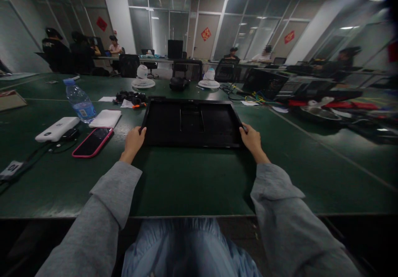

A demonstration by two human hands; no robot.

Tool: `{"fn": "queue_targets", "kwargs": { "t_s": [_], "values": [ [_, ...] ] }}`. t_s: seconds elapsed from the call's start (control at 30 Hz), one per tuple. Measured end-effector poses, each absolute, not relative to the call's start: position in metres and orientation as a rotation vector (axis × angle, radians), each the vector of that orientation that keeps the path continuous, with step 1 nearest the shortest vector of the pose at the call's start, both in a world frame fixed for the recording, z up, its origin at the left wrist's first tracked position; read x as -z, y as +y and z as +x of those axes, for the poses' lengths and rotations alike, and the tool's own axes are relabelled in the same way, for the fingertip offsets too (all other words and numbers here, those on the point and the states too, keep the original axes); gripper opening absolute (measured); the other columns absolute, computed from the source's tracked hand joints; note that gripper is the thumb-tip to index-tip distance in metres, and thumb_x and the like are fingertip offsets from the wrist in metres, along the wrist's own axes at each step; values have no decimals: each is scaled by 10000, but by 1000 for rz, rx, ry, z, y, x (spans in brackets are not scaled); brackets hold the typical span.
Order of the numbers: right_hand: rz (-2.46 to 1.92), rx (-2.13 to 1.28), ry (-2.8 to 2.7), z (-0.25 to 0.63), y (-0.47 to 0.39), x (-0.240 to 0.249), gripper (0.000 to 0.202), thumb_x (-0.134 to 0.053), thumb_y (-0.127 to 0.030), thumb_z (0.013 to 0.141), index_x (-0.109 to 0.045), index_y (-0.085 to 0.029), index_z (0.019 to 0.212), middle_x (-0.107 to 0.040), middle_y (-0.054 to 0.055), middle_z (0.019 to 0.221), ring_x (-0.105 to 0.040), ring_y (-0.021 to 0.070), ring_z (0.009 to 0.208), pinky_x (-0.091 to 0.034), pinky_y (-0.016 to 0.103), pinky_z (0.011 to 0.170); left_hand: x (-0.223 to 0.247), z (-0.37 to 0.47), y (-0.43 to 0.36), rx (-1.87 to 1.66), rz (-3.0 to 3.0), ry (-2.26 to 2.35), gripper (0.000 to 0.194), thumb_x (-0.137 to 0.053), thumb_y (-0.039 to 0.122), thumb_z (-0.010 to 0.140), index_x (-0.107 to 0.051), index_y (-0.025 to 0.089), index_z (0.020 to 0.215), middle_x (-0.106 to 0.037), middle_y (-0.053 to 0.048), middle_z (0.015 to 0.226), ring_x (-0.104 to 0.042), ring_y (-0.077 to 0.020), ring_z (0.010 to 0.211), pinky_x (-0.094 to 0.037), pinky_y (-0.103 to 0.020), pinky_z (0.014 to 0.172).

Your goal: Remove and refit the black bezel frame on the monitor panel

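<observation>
A wide black rectangular frame, like a shallow tray or monitor shell [164,123], lies on the green table in front of me, with a recessed panel at its middle. My left hand [134,140] grips its left edge, thumb on top. On the opposite side, my right hand [251,138] holds the right edge in the same way. The undersides of the fingers are hidden by the frame and hands. A phone in a pink case [93,142] lies left of my left hand.
The green table [192,181] also carries a water bottle [80,102], a white power bank [58,129], a white cloth [106,118], and dark small parts [130,98]. Two white fans [143,78] stand behind the frame. Cables and electronics [267,84] lie right. Several people sit farther back.
</observation>
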State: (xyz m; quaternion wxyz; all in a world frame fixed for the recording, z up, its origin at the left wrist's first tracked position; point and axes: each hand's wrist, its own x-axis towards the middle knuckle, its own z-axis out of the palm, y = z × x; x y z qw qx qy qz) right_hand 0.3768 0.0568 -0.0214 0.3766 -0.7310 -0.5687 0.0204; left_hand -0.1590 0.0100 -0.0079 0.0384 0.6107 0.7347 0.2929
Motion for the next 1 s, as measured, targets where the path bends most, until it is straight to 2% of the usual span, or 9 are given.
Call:
{"fn": "queue_targets", "kwargs": {
  "t_s": [0.1,0.2,0.33,0.5,0.8,1.0],
  "values": [
    [-1793,-102,-1428,382,62,24,482,-565,-393,946,-743,-210,1355,-792,143,1087,-715,339,1144,-509,531,1093,7,-165,13,-948,1786,2258,562,-355,533,1054,-774,158,1057,-783,-213,1092,-719,-386,1076,-514,-455,923],
    [-1788,-129,-1433,382,64,25,487,-545,-376,956,-731,-187,1363,-785,158,1132,-710,338,1172,-499,522,1108,7,-168,14,-1008,1737,2240,556,-382,558,1043,-785,180,983,-792,-187,1060,-725,-365,1052,-513,-426,894],
    [-1829,-89,-1465,378,60,24,515,-510,-365,976,-692,-173,1417,-777,173,1161,-702,355,1186,-493,543,1105,9,-166,13,-1050,1767,2210,534,-417,563,1033,-784,176,1061,-788,-195,1134,-720,-369,1098,-513,-431,920],
    [-1927,-16,-1531,371,53,19,549,-457,-390,1016,-638,-169,1485,-765,197,1172,-705,384,1160,-505,575,1069,10,-161,11,-1031,1798,2243,498,-411,542,1045,-767,198,1103,-791,-190,1060,-726,-367,1097,-520,-440,930],
    [-2017,62,-1624,365,51,15,580,-421,-356,1035,-561,-97,1535,-738,242,1239,-704,391,1151,-511,549,1044,7,-159,13,-855,1800,2343,478,-401,484,1077,-731,157,1191,-782,-209,1117,-728,-357,1119,-523,-430,948],
    [-1994,-18,-1557,370,56,19,549,-442,-364,1016,-621,-99,1461,-751,222,1203,-694,371,1168,-514,518,1040,4,-158,13,-798,1780,2355,478,-407,460,1086,-719,134,1247,-775,-207,1189,-720,-349,1159,-524,-417,968]
  ]
}}
